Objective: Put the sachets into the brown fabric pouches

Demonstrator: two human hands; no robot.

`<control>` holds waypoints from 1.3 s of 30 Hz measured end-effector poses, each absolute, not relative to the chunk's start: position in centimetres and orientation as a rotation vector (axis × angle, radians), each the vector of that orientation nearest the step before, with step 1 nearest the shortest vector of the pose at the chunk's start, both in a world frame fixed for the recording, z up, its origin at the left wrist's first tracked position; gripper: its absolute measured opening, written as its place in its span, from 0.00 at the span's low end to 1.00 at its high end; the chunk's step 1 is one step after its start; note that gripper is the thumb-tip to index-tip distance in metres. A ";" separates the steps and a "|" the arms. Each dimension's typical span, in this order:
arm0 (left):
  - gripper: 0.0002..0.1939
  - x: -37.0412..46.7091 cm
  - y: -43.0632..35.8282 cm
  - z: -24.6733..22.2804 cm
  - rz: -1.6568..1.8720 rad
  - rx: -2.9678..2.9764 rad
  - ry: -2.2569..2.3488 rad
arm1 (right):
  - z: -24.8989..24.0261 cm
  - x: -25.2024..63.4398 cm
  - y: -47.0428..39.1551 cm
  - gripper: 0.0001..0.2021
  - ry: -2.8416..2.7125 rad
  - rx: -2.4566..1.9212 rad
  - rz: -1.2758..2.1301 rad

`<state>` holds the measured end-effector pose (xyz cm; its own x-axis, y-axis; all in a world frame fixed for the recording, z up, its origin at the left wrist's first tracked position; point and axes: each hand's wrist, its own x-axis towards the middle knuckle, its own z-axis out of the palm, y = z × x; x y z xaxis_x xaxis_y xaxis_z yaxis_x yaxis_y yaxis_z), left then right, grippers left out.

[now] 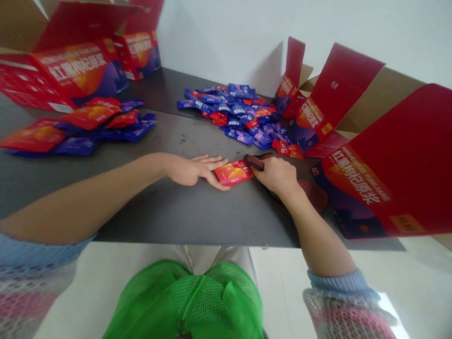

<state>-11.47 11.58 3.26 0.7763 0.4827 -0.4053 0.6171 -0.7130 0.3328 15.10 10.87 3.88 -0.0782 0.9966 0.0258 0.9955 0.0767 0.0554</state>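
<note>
A red sachet [233, 173] lies on the dark table [197, 216] between my two hands. My left hand [197, 172] rests at its left end, thumb and fingers spread round the edge. At the right end, my right hand [277, 175] is closed, with a black band or loop [254, 162] at its fingers. Beneath and beside that hand is a dark reddish-brown item [312, 193], partly hidden by my wrist. Behind the sachet spreads a heap of blue and red sachets [240, 110].
Several sachets [84, 125] are stacked at the left, before a large open red box [77, 70]. Another box [139, 52] stands behind it. Open red boxes [367, 179] line the right side. A white wall [226, 42] rises behind the table.
</note>
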 end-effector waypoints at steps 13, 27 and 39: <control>0.53 -11.5 11.0 3.2 -0.432 2.518 0.876 | 4.0 14.6 8.4 0.22 2.903 1.722 0.012; 0.50 -12.3 11.7 2.0 -0.455 2.577 0.832 | 3.6 12.2 8.0 0.19 2.816 1.496 -0.133; 0.56 -12.2 11.4 2.7 -0.487 2.580 0.848 | 3.8 14.3 9.9 0.25 2.406 2.158 -0.022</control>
<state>-12.18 11.42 2.73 0.7579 0.4885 -0.4325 0.6200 -0.7456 0.2442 14.26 9.92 3.85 -0.1059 0.9927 0.0584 0.9915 0.1099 -0.0703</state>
